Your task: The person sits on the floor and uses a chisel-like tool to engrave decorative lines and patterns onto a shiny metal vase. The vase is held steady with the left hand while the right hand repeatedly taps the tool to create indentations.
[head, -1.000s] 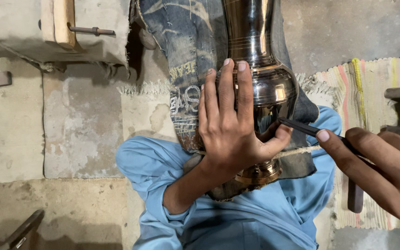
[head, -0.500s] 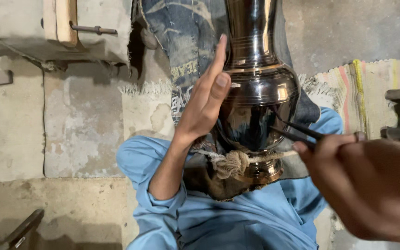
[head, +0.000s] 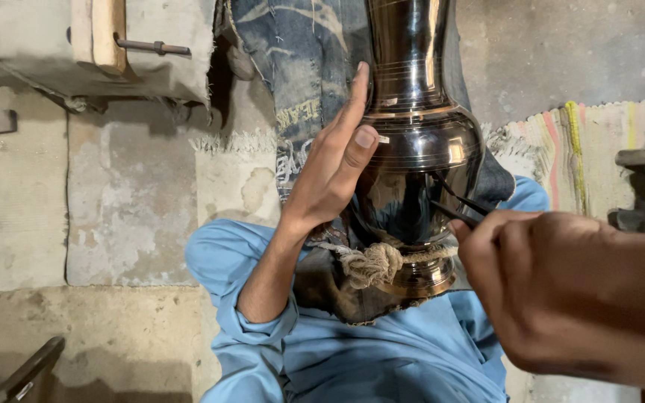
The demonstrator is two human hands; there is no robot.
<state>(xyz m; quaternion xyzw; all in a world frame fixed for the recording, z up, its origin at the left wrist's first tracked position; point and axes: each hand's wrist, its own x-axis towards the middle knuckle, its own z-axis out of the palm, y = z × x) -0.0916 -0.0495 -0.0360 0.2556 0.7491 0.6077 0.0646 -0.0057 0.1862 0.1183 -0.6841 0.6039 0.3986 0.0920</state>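
Fingers (head: 341, 123) of the left hand (head: 330, 168) lie flat and open against the vase (head: 419, 142) across the lap, steadying it, while the right hand (head: 561, 291) pinches a tool (head: 460, 207) to its belly.

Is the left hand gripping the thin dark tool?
No, the left hand lies open against the metal vase; the right hand holds the thin dark tool.
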